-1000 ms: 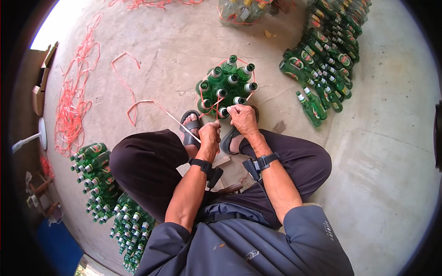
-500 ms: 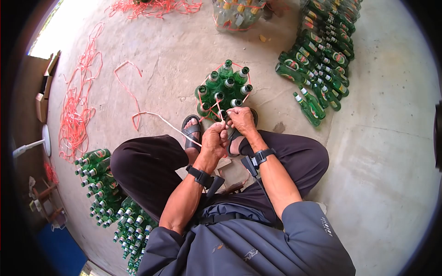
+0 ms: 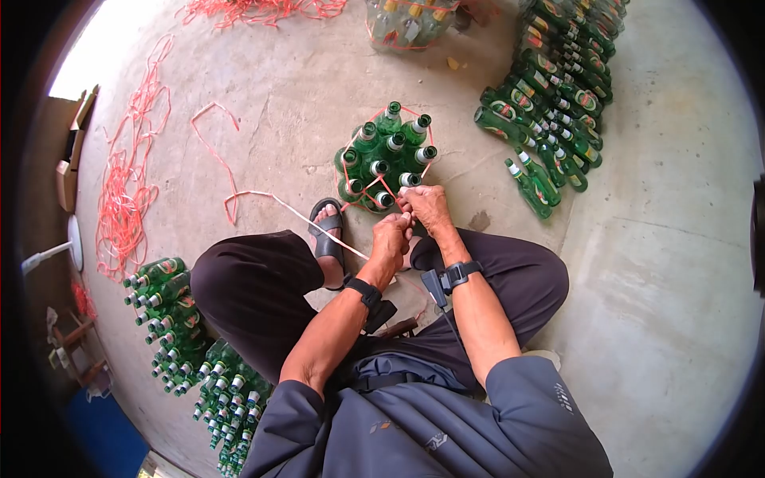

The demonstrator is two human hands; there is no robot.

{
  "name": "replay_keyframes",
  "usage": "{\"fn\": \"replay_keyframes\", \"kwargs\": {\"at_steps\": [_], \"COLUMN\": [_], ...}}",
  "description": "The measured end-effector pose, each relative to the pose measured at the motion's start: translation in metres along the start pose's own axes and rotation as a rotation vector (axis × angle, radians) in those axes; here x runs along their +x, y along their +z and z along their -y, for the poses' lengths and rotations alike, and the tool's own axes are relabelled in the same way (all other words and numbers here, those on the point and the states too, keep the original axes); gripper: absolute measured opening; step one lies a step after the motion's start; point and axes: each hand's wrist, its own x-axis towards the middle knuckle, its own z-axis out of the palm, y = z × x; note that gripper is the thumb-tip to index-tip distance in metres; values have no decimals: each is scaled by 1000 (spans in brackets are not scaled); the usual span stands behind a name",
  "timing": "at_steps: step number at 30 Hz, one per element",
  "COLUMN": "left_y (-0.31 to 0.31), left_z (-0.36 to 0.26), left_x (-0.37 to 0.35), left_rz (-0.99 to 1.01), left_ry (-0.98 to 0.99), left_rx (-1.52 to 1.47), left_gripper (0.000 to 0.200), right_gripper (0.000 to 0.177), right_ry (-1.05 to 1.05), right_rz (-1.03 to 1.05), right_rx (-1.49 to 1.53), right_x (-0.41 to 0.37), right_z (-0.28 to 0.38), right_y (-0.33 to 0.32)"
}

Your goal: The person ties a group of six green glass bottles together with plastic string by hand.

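A bundle of green glass bottles stands upright on the floor in front of my feet, with pink plastic twine around it and crossing between the necks. At the bundle's near right side, my left hand and my right hand meet, fingertips almost touching. Both are closed in a pinch on the twine, though the fingers hide most of the gripped part. A pale length of twine trails from near my left hand across the floor to the left.
Many green bottles lie stacked at the upper right. More bottles are piled beside my left knee. Tangled pink twine lies at the left. A tied bundle of clear bottles stands at the top. My sandalled foot is near the bundle.
Both hands have shifted slightly right and toward me, off the nearest bottle's neck, which now shows. The twine between bundle and hands has swung right.
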Motion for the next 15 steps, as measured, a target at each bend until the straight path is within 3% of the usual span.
{"fn": "replay_keyframes", "kwargs": {"at_steps": [5,8,15], "left_y": [-4,0,12], "left_z": [2,0,-9], "left_x": [-2,-8,-23], "left_rz": [14,13,34], "left_ry": [44,58,163], "left_rx": [49,33,-38], "left_gripper": [17,13,18], "right_gripper": [25,24,22], "right_ry": [-180,-174,-182], "right_rz": [5,-6,8], "right_rx": [-228,-278,-135], "right_x": [1,3,1], "right_z": [-6,-8,2], "right_y": [2,3,7]}}
